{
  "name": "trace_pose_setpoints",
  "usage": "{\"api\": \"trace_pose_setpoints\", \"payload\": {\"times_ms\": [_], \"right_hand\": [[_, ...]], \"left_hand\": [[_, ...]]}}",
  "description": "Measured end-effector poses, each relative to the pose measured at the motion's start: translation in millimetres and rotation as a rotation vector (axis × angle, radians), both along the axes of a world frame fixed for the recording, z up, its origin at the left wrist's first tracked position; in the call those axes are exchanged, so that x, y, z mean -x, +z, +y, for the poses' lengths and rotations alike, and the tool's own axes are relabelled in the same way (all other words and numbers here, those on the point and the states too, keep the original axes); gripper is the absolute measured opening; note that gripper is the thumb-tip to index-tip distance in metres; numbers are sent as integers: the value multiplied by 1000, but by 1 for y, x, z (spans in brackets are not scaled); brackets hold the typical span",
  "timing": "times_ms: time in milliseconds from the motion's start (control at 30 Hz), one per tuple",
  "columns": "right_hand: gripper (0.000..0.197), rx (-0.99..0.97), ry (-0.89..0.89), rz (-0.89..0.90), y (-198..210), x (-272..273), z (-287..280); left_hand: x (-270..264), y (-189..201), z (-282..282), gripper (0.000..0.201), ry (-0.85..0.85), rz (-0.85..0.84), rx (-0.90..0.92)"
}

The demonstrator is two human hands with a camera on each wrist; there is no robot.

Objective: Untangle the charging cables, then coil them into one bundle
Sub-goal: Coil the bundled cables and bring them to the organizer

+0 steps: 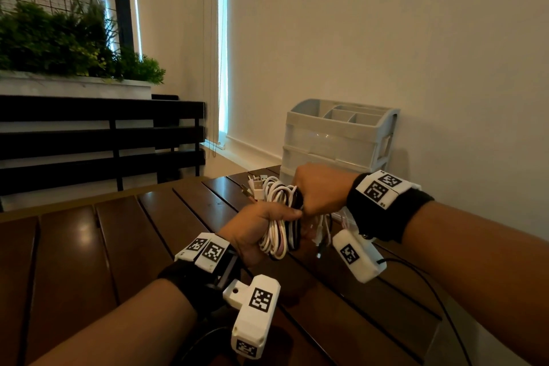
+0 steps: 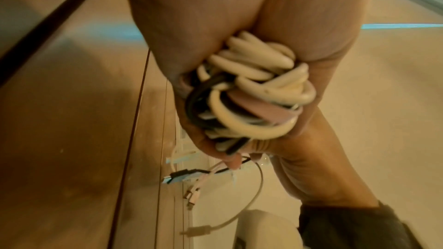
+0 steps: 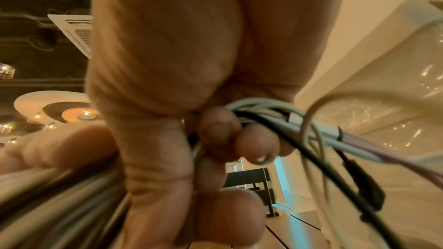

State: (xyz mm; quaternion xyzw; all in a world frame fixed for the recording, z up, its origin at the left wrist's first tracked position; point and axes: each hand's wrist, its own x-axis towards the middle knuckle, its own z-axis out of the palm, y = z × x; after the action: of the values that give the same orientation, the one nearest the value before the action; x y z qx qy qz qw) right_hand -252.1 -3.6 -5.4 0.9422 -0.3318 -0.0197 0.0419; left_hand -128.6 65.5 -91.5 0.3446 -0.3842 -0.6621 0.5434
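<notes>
Head view looks down across the table [image 1: 89,246]; both wrist views sit close, sharing the cable bundle [image 2: 254,99]

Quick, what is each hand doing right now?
Left hand: grip closed around the coiled cable bundle.
Right hand: grip closed on the same bundle.

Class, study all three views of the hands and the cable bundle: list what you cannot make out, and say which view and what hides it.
- Number of cables: in the head view the bundle is wrapped by the left hand and right hand.
- Right fingers: in the head view, hidden behind the hand's back.
- Plug types: in the left wrist view the loose ends are small and blurred.
- Drawer unit contents: in the head view its fronts are cloudy.
</notes>
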Motion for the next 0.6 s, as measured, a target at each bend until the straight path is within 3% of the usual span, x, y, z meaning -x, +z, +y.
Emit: {"api": "trace_pose_setpoints", "payload": {"times_ms": [67,267,467,600], "right_hand": [[29,17,-9,-23,-2,-1,-3],[33,20,-1,-77,-7,3,-2],[37,-28,-23,-152,-7,7,-5],[33,33,2,-157,-8,4,-5]], "left_hand": [[2,0,0,56,32,-25,4],[6,0,1,42,76,-80,45],[3,1,2,48,77,-128,87],[4,1,1,63,175,-194,116]]}}
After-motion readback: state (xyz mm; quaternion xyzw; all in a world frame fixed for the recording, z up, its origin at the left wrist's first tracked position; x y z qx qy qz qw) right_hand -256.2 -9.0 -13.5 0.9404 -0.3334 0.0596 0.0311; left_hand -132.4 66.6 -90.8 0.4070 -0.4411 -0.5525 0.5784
